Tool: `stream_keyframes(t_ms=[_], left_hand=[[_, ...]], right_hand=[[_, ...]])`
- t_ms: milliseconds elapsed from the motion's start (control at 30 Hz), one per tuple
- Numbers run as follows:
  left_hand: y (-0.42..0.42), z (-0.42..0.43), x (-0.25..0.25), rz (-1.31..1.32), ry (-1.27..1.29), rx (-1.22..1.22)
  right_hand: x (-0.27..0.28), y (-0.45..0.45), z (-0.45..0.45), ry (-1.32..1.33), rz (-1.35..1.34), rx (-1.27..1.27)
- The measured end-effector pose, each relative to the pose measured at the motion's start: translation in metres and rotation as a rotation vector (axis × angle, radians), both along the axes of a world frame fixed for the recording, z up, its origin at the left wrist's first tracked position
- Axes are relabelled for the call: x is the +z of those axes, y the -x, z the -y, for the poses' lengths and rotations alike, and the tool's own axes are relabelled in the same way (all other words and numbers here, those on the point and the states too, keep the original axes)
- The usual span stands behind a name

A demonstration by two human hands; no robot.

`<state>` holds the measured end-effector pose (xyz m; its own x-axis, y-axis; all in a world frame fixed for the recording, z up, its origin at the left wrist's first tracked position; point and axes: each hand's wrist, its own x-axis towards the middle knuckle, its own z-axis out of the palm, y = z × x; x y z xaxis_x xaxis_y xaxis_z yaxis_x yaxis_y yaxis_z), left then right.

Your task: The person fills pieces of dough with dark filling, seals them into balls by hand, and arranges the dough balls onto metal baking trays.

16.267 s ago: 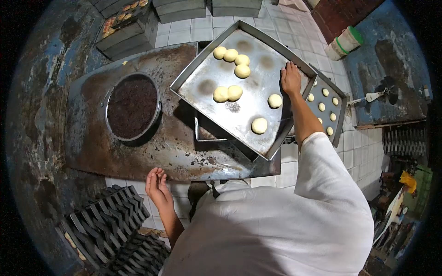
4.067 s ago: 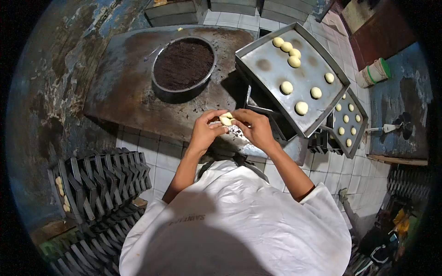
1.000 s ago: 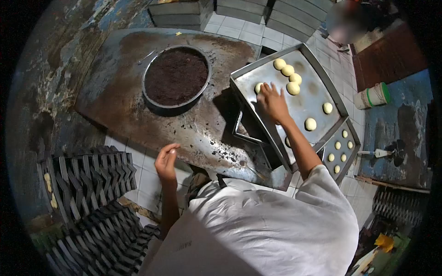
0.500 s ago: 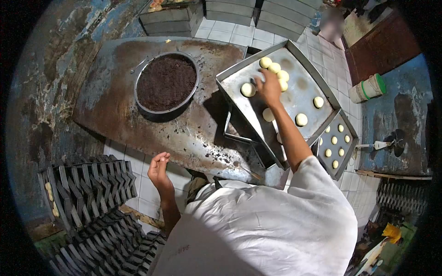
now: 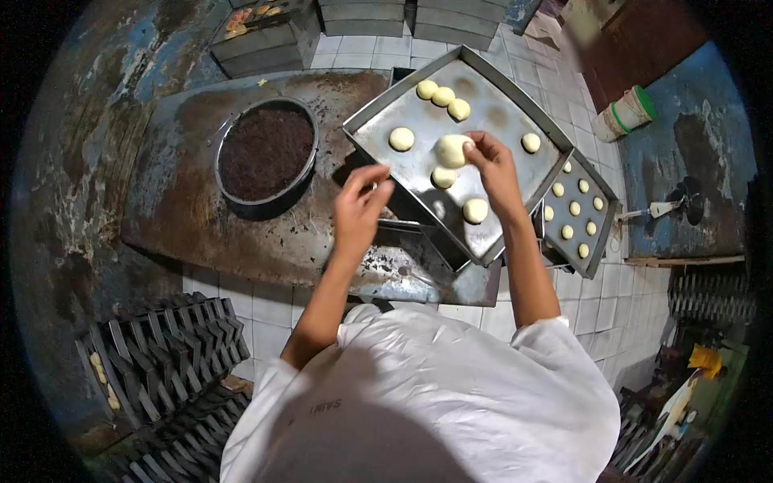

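Between the thumb and fingers of my right hand (image 5: 493, 165) is a pale dough ball (image 5: 453, 150), raised over the large metal tray (image 5: 495, 117). Several other dough balls lie in that tray: a row of three touching ones (image 5: 443, 97) near its far corner, one at the left (image 5: 402, 139) and others nearer me and to the right. My left hand (image 5: 361, 208) hovers by the tray's left edge, fingers curled apart with nothing between them. A round pan (image 5: 312, 161) of dark brown crumbly filling (image 5: 266, 154) sits on the worn table (image 5: 185, 217), left of my left hand.
A second tray (image 5: 600, 241) with several dough balls lies lower at the right. Stacked metal tins (image 5: 165, 354) stand at the lower left. Grey boxes (image 5: 362, 18) line the back. A white bucket (image 5: 626, 114) with a green rim and a fan (image 5: 684, 201) are at the right.
My right hand has lifted a dough ball out of the group in the tray and drawn it toward me. My left hand has risen from the table's near edge toward the tray.
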<state>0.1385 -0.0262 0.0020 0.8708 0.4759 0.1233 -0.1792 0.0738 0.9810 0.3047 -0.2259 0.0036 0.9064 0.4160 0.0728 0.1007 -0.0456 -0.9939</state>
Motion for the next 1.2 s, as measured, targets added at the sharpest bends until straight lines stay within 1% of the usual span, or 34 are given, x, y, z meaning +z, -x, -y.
stream_keyframes(t_ms=[33, 67, 100, 133, 167, 200, 300, 333, 367, 400, 433, 467, 500, 567, 600, 633, 667, 700, 733, 767, 800, 833, 867, 900, 933, 967, 1000, 1033, 1067, 1100, 1167, 1200], left_hand=[[-0.011, 0.011, 0.004, 0.028, -0.034, -0.010], [-0.020, 0.019, 0.009, 0.025, 0.050, -0.080], [-0.024, 0.025, 0.013, 0.022, 0.135, -0.148], [-0.022, 0.027, 0.014, -0.033, 0.212, -0.208], [-0.021, 0.027, 0.010, -0.045, 0.211, -0.213], [-0.018, 0.027, 0.004, -0.077, 0.217, -0.205], [0.001, 0.029, -0.015, -0.132, 0.278, -0.227], [0.008, 0.027, -0.021, -0.130, 0.462, -0.246], [0.014, 0.023, -0.028, -0.120, 0.647, -0.259], [0.019, 0.014, -0.041, -0.126, 0.758, -0.283], [0.026, 0.006, -0.051, -0.132, 0.764, -0.278], [0.037, -0.002, -0.060, -0.159, 0.875, -0.277], [0.049, -0.010, -0.066, -0.184, 0.988, -0.273], [0.076, -0.022, -0.070, -0.232, 1.022, -0.222], [0.084, -0.029, -0.070, -0.216, 1.154, -0.208], [0.090, -0.037, -0.070, -0.191, 1.284, -0.192], [0.096, -0.046, -0.070, -0.104, 1.278, -0.236], [0.102, -0.057, -0.080, -0.087, 1.281, -0.220], [0.110, -0.068, -0.098, -0.162, 1.211, -0.088], [0.117, -0.081, -0.108, -0.234, 1.140, 0.047], [0.119, -0.093, -0.105, -0.322, 1.090, 0.101], [0.124, -0.107, -0.111, -0.293, 1.096, 0.135], [0.130, -0.122, -0.122, -0.305, 1.128, 0.218], [0.137, -0.139, -0.128, -0.319, 1.159, 0.298], [0.139, -0.153, -0.117, -0.354, 1.150, 0.348], [0.147, -0.170, -0.124, -0.337, 1.160, 0.371], [0.156, -0.186, -0.135, -0.300, 1.170, 0.369], [0.163, -0.201, -0.144, -0.264, 1.182, 0.362], [0.167, -0.215, -0.148, -0.288, 1.132, 0.398], [0.170, -0.230, -0.149, -0.283, 1.147, 0.401], [0.173, -0.259, -0.141, -0.264, 1.155, 0.444], [0.173, -0.272, -0.128, -0.285, 1.162, 0.454]], right_hand=[[0.017, 0.025, -0.003, -0.041, -0.091, 0.046], [0.023, 0.042, -0.005, -0.128, -0.240, 0.091], [0.026, 0.058, -0.009, -0.181, -0.276, 0.115], [0.031, 0.072, -0.013, -0.278, -0.357, 0.092], [0.033, 0.082, -0.019, -0.376, -0.439, 0.066], [0.023, 0.087, -0.023, -0.375, -0.434, 0.001], [-0.002, 0.109, -0.053, 0.117, 0.121, -0.297], [-0.009, 0.119, -0.066, 0.107, 0.155, -0.396], [-0.025, 0.125, -0.073, 0.167, 0.112, -0.388], [-0.042, 0.132, -0.077, 0.155, 0.127, -0.346], [-0.052, 0.139, -0.082, 0.140, 0.145, -0.301], [-0.061, 0.148, -0.083, 0.163, -0.027, -0.214], [-0.101, 0.153, -0.087, 0.006, -0.176, -0.092], [-0.104, 0.163, -0.077, -0.337, -0.937, 0.102], [-0.100, 0.168, -0.075, -0.376, -1.057, 0.078], [-0.135, 0.171, -0.059, -0.340, -1.064, 0.143], [-0.204, 0.177, -0.041, 0.032, -0.725, 0.216], [-0.225, 0.188, -0.023, 0.544, -0.181, 0.175], [-0.231, 0.204, -0.008, 1.005, 0.406, 0.121], [-0.221, 0.208, -0.004, 1.211, 0.187, 0.210], [-0.238, 0.218, 0.011, 1.230, 0.197, 0.181], [-0.245, 0.217, 0.019, 1.357, 0.114, 0.233], [-0.240, 0.219, 0.021, 1.369, 0.194, 0.227], [-0.236, 0.219, 0.021, 1.349, 0.341, 0.218], [-0.222, 0.215, 0.006, 1.295, 0.351, 0.211], [-0.206, 0.210, -0.009, 1.246, 0.355, 0.202], [-0.181, 0.203, -0.034, 1.250, 0.369, 0.221], [-0.154, 0.196, -0.069, 1.199, 0.243, 0.241], [-0.136, 0.190, -0.102, 1.147, 0.115, 0.255], [-0.129, 0.183, -0.131, 1.022, 0.326, 0.300], [-0.113, 0.169, -0.209, 0.903, 0.497, 0.310], [-0.097, 0.162, -0.254, 0.990, 0.514, 0.402]])
